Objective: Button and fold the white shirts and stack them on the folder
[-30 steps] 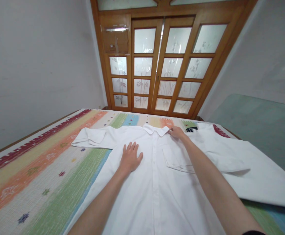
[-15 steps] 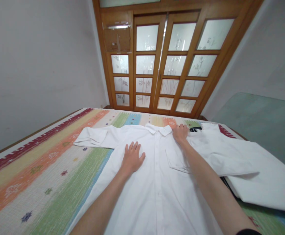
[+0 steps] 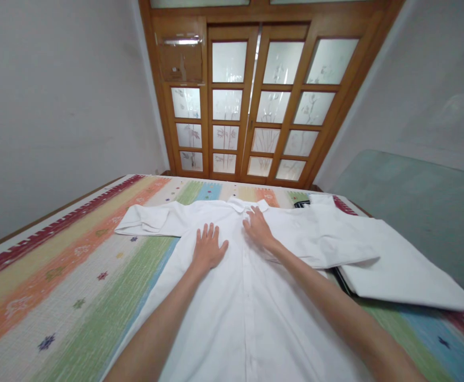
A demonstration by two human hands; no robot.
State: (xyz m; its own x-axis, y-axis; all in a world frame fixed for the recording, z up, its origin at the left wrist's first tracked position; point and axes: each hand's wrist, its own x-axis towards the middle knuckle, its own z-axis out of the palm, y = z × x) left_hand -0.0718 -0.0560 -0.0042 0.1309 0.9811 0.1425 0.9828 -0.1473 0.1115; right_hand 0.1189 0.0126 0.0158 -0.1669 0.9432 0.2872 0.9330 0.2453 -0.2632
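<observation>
A white button-up shirt [image 3: 220,307] lies front side up, with its collar [image 3: 237,205] at the far end. My left hand [image 3: 208,247] rests flat on the chest left of the button placket, its fingers spread. Just below the collar, my right hand [image 3: 259,229] lies over the placket with fingers apart and slightly bent; no fabric shows gripped in it. The left sleeve [image 3: 142,219] stretches out to the side. The right sleeve [image 3: 343,249] reaches over another white garment, and my right forearm covers part of the chest pocket.
Under the shirt is a striped, patterned bedspread [image 3: 108,297]. A folded white garment with dark trim [image 3: 399,276] lies at the right, beside a pale green headboard-like panel [image 3: 411,196]. Wooden doors with frosted panes [image 3: 248,101] stand beyond the bed, between grey walls.
My right hand has moved left from the shirt's right shoulder to the placket below the collar. The left hand stays flat on the chest. The view has shifted slightly right.
</observation>
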